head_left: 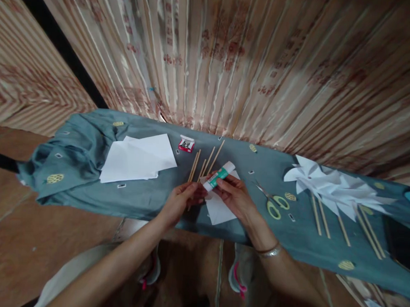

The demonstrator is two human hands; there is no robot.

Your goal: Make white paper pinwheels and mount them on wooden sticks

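Note:
A green and white glue stick [220, 176] is held up at a slant over the front of the bench. My right hand [235, 194] grips it between thumb and fingers. At its lower end, my left hand [185, 194] has its fingers closed on it. Under my hands lies a small white paper square [219, 211], partly covered by my right hand. Just behind the hands several thin wooden sticks [211, 158] lie on the cloth, their near ends hidden. To the right of my right hand rest scissors [273, 205] with yellow-green handles.
A stack of white paper [132, 161] lies left, near an open red box [186, 144] of small metal pieces. On the right are white paper pinwheels [334, 183] on sticks and a dark phone [401, 241]. A teal cloth [86, 184] covers the bench; a curtain [210, 57] hangs behind.

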